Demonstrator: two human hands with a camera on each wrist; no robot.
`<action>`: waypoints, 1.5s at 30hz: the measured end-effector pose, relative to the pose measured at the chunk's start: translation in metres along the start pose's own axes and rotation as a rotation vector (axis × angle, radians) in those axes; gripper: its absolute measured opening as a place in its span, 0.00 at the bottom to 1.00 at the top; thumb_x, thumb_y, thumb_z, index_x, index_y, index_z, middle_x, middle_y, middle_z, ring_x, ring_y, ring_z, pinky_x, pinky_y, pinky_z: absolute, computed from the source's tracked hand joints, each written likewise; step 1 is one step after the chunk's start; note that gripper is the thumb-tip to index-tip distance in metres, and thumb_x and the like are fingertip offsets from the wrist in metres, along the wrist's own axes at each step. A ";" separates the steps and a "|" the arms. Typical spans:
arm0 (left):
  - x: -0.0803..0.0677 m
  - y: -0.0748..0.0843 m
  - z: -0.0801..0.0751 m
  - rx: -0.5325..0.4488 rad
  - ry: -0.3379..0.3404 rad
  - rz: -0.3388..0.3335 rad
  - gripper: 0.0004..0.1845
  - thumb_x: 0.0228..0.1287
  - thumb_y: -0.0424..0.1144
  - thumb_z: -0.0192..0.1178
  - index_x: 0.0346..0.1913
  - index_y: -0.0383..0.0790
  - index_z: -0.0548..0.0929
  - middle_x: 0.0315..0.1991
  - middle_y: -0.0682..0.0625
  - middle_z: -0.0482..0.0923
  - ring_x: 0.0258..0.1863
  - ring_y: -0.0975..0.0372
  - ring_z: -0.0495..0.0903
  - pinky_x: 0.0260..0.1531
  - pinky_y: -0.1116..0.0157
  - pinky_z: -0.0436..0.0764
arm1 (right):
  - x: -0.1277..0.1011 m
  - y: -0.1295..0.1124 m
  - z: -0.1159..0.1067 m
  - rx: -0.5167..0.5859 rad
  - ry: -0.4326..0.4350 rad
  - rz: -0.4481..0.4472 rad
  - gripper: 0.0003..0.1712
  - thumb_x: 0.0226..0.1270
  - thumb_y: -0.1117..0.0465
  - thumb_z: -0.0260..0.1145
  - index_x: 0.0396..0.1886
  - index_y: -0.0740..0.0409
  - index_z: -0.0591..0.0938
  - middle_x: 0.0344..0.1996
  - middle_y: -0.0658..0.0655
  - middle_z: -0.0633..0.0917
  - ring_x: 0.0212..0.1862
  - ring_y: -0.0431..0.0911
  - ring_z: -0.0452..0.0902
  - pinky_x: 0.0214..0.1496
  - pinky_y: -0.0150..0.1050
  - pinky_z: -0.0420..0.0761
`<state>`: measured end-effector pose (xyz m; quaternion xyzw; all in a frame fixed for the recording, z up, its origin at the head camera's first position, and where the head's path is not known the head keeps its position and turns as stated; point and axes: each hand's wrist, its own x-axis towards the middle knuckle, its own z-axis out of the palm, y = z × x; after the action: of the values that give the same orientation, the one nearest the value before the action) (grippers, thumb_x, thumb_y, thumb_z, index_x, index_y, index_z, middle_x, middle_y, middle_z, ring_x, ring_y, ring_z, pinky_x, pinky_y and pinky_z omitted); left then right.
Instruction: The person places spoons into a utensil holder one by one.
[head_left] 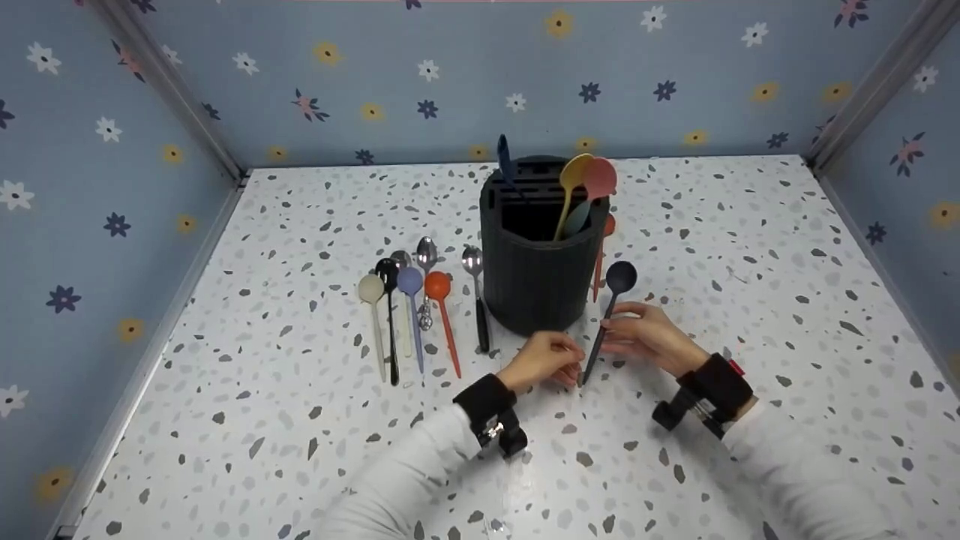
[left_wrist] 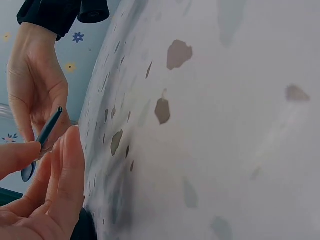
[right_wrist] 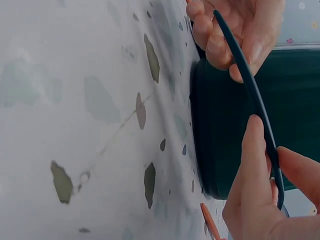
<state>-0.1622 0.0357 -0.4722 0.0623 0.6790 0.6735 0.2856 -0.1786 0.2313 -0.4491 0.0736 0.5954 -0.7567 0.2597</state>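
Observation:
A dark spoon (head_left: 621,278) slants between the two hands, its bowl up toward the back. My right hand (head_left: 651,339) pinches its handle (right_wrist: 257,102) between thumb and fingers. My left hand (head_left: 546,360) is beside the lower handle end, fingers loosely bent; in the left wrist view its thumb and fingers (left_wrist: 67,170) stand apart around the handle. Just behind the hands stands a black ribbed utensil holder (head_left: 534,285). A dark blue utensil (head_left: 504,157), a yellow spoon (head_left: 573,174), a pink spoon (head_left: 600,178) and a grey-green utensil (head_left: 577,219) stick out of it.
Left of the holder lie several spoons, among them a cream one (head_left: 371,289), a black one (head_left: 388,274), a purple one (head_left: 410,282) and an orange one (head_left: 438,285). A steel spoon with a black handle (head_left: 481,326) lies beside the holder. A red-orange spoon (head_left: 598,270) lies at its right.

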 end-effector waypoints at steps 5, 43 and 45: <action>-0.002 0.000 0.001 -0.004 0.012 0.011 0.08 0.55 0.27 0.57 0.37 0.23 0.76 0.21 0.45 0.75 0.16 0.63 0.75 0.26 0.60 0.83 | -0.003 0.001 0.008 -0.023 -0.015 -0.002 0.20 0.62 0.71 0.53 0.51 0.66 0.57 0.39 0.60 0.72 0.37 0.47 0.77 0.54 0.47 0.74; -0.033 0.040 0.007 0.084 -0.042 0.124 0.09 0.53 0.26 0.59 0.36 0.23 0.76 0.25 0.45 0.78 0.17 0.65 0.75 0.23 0.64 0.83 | -0.041 -0.032 0.029 -0.210 -0.036 -0.105 0.19 0.62 0.65 0.57 0.47 0.65 0.60 0.37 0.59 0.73 0.42 0.44 0.76 0.53 0.44 0.76; -0.035 0.043 0.007 0.091 -0.046 0.131 0.09 0.53 0.26 0.60 0.37 0.24 0.77 0.26 0.44 0.78 0.17 0.65 0.75 0.24 0.64 0.83 | -0.043 -0.035 0.031 -0.199 -0.046 -0.116 0.18 0.62 0.65 0.57 0.46 0.64 0.60 0.36 0.58 0.73 0.41 0.43 0.76 0.53 0.45 0.75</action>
<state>-0.1431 0.0289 -0.4200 0.1348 0.6967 0.6574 0.2534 -0.1528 0.2212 -0.3922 -0.0046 0.6647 -0.7092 0.2350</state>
